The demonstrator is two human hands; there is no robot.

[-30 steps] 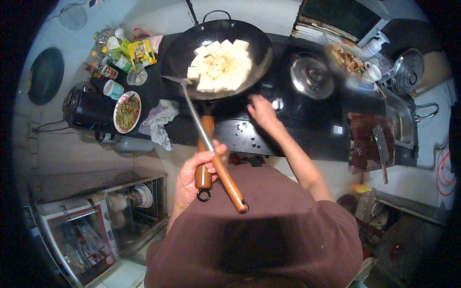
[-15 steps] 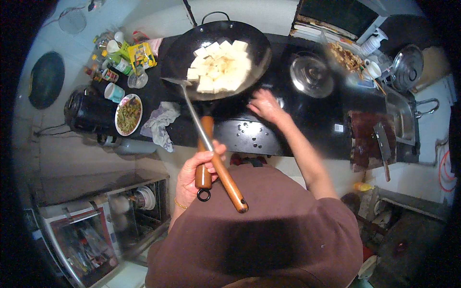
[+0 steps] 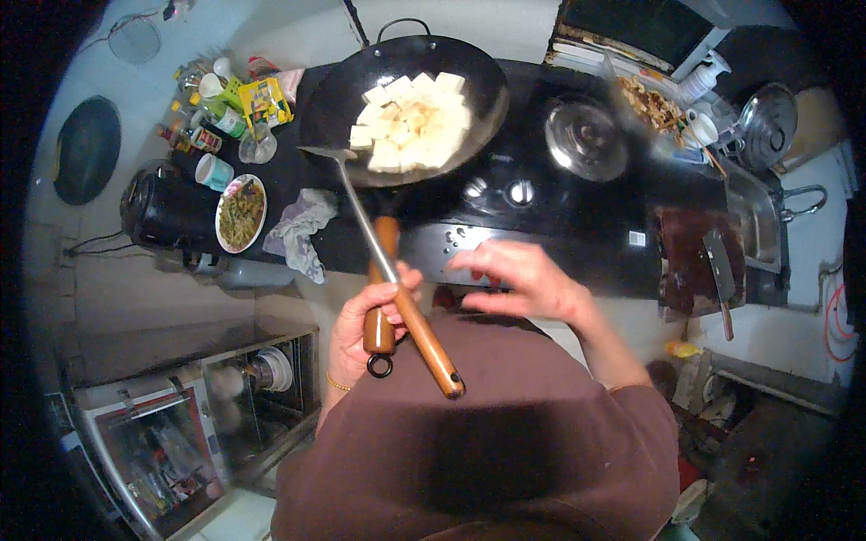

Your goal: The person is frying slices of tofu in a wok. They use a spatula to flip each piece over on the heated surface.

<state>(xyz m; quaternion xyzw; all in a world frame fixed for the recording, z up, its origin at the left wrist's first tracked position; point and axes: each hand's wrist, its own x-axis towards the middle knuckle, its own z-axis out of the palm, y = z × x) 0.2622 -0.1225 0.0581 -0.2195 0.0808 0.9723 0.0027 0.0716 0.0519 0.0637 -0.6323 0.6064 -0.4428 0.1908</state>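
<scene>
A black wok [image 3: 325, 108] with white tofu cubes [image 3: 397, 149] in it sits on the left burner. The tofu has a yellowish patch in the middle. My left hand [image 3: 352, 329] is closed around the wok's wooden handle [image 3: 380, 329] and the wooden-handled spatula [image 3: 363, 218] together. The spatula crosses over the wok handle, its metal blade at the wok's near left rim. In front of the stove's edge, my right hand [image 3: 528, 284] is empty, fingers apart and slightly blurred. Just beyond it are two stove knobs [image 3: 521, 192].
Left of the wok are a crumpled cloth [image 3: 305, 230], a plate of shredded food [image 3: 241, 215], a cup [image 3: 215, 171] and several bottles. To the right lie a bare burner [image 3: 585, 135], a cleaver [image 3: 719, 270] on a brown board [image 3: 677, 261], and a sink [image 3: 758, 216].
My right hand has drawn back from the stove knobs toward my body, and its fingers have spread. My left hand, the spatula and the wok stay almost where they were.
</scene>
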